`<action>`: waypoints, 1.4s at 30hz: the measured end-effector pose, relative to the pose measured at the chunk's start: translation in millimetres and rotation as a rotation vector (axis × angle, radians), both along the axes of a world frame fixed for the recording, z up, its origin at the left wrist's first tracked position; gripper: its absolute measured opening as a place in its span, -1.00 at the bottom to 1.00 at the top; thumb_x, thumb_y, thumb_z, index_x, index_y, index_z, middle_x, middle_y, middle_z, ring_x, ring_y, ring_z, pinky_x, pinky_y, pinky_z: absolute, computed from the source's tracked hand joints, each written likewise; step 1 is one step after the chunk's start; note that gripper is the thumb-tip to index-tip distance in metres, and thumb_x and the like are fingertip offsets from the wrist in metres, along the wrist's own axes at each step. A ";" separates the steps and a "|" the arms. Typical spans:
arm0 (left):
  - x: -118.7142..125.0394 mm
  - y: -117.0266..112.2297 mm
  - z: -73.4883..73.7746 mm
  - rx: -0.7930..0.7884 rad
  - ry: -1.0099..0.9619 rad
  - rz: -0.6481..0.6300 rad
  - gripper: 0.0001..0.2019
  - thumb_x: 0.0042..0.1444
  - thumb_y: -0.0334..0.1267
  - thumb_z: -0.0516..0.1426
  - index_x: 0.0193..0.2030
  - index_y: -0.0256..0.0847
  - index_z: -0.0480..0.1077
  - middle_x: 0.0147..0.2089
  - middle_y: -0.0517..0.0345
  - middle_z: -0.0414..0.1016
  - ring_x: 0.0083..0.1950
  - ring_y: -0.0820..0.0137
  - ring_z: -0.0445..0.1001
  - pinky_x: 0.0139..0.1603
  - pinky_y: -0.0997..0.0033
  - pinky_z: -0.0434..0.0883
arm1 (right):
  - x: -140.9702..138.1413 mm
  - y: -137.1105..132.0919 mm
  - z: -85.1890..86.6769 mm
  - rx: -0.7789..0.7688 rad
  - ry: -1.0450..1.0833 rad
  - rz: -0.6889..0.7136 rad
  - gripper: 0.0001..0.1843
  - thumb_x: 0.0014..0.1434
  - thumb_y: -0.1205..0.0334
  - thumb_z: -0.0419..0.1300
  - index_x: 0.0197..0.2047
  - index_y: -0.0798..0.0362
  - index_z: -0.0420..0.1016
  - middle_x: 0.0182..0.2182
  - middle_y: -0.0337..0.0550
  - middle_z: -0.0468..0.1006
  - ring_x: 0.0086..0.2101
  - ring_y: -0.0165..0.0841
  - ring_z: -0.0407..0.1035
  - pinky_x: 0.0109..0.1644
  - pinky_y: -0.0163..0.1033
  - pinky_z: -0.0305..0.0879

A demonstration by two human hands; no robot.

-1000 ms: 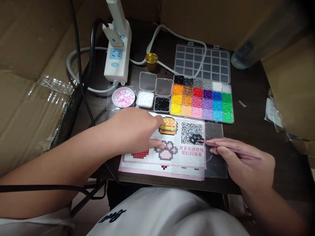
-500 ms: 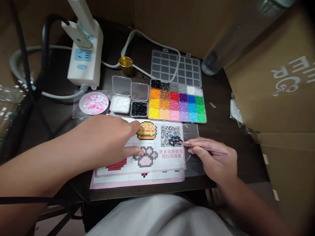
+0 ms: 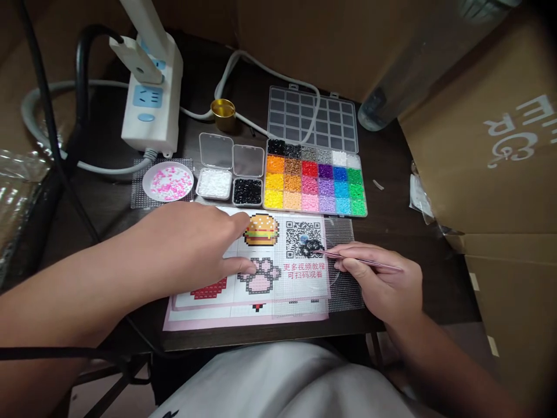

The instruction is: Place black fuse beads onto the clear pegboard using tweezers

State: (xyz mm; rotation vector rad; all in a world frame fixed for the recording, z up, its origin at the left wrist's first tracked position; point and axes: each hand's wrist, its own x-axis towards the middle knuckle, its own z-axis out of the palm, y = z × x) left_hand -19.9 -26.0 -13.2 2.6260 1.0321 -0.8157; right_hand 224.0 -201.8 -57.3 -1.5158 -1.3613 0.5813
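Observation:
My left hand lies across the printed pattern sheets, fingers stretched, thumb beside the pink paw picture and a finger near the burger picture. In my right hand is a pair of pink tweezers, pinched between thumb and fingers. Their tips reach a small cluster of black beads over the printed QR code. Beneath the cluster is a clear pegboard, which overlaps the sheets and sticks out to their right. Whether the tips grip a bead is too small to tell.
Behind the sheets stand a compartment box of coloured beads, a box of white beads, a box of black beads and a dish of pink and white beads. A power strip, gold cup and cardboard box surround them.
The view has shifted slightly. Both hands keep almost the same pose, with the tweezers' tips still at the black bead cluster.

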 end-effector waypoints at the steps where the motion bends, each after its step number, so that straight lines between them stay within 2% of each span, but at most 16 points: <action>1: 0.1 -0.4 0.6 0.001 -0.013 0.002 -0.45 0.09 0.33 0.17 0.03 0.01 0.57 -0.32 -0.09 0.69 -0.28 -0.06 0.62 -0.34 0.07 0.39 | 0.0 -0.5 0.0 -0.003 -0.006 -0.003 -0.68 0.26 0.49 0.35 -0.23 -0.18 0.80 -0.25 -0.28 0.82 -0.25 -0.30 0.75 -0.10 -0.23 0.72; 6: 1.0 -1.4 1.3 -0.007 -0.017 0.015 -0.45 0.09 0.33 0.18 0.07 0.07 0.55 -0.26 -0.11 0.73 -0.21 -0.08 0.66 -0.31 0.06 0.40 | -0.1 -1.4 0.0 -0.028 -0.012 -0.010 -0.67 0.28 0.46 0.34 -0.21 -0.22 0.81 -0.23 -0.27 0.82 -0.24 -0.24 0.75 -0.13 -0.16 0.75; 12: 0.7 -1.0 1.4 -0.015 -0.028 0.030 -0.43 0.07 0.34 0.21 0.06 0.02 0.57 -0.26 -0.15 0.72 -0.20 -0.10 0.66 -0.29 0.05 0.39 | -1.1 -0.4 0.6 -0.027 -0.014 -0.023 -0.68 0.26 0.45 0.35 -0.21 -0.22 0.81 -0.25 -0.29 0.82 -0.26 -0.25 0.75 -0.13 -0.19 0.75; 16: 0.3 -1.5 4.0 -0.011 -0.013 -0.016 -0.43 0.18 0.34 0.12 0.07 -0.05 0.55 -0.25 -0.16 0.72 -0.21 -0.08 0.65 -0.30 0.08 0.37 | -0.4 -1.6 -0.6 -0.015 -0.013 -0.014 -0.67 0.26 0.47 0.35 -0.21 -0.23 0.80 -0.24 -0.30 0.82 -0.26 -0.26 0.75 -0.14 -0.20 0.75; 22: 3.7 -2.5 5.8 -0.010 0.030 0.008 -0.34 0.13 0.42 0.12 0.14 0.00 0.55 -0.31 -0.10 0.69 -0.21 -0.06 0.66 -0.23 0.08 0.43 | 2.8 -7.1 -3.9 -0.050 -0.042 -0.032 -0.74 0.30 0.41 0.36 -0.21 -0.18 0.80 -0.23 -0.25 0.82 -0.23 -0.24 0.75 -0.09 -0.15 0.75; 31: 3.0 -2.9 8.2 -0.025 0.009 0.016 -0.28 0.14 0.44 0.10 0.18 -0.06 0.56 -0.32 -0.13 0.68 -0.21 -0.09 0.66 -0.19 0.04 0.47 | 5.0 -8.6 -5.5 -0.029 -0.037 -0.010 -0.76 0.32 0.40 0.37 -0.18 -0.18 0.80 -0.22 -0.25 0.82 -0.23 -0.26 0.75 -0.04 -0.15 0.75; 36: 4.3 -2.9 9.2 -0.024 0.026 0.009 -0.28 0.15 0.43 0.10 0.20 -0.06 0.54 -0.29 -0.12 0.68 -0.23 -0.07 0.65 -0.20 0.05 0.48 | 4.3 -8.0 -4.2 -0.042 -0.045 -0.020 -0.76 0.31 0.40 0.38 -0.22 -0.17 0.80 -0.23 -0.27 0.82 -0.23 -0.29 0.75 -0.05 -0.21 0.74; 42: 5.4 -4.0 7.5 -0.014 0.023 -0.005 -0.28 0.17 0.42 0.08 0.20 -0.07 0.54 -0.28 -0.14 0.68 -0.22 -0.07 0.65 -0.22 0.06 0.46 | 3.9 -7.5 -3.0 -0.046 -0.061 -0.030 -0.77 0.30 0.40 0.38 -0.23 -0.15 0.80 -0.24 -0.25 0.82 -0.24 -0.26 0.75 -0.05 -0.19 0.75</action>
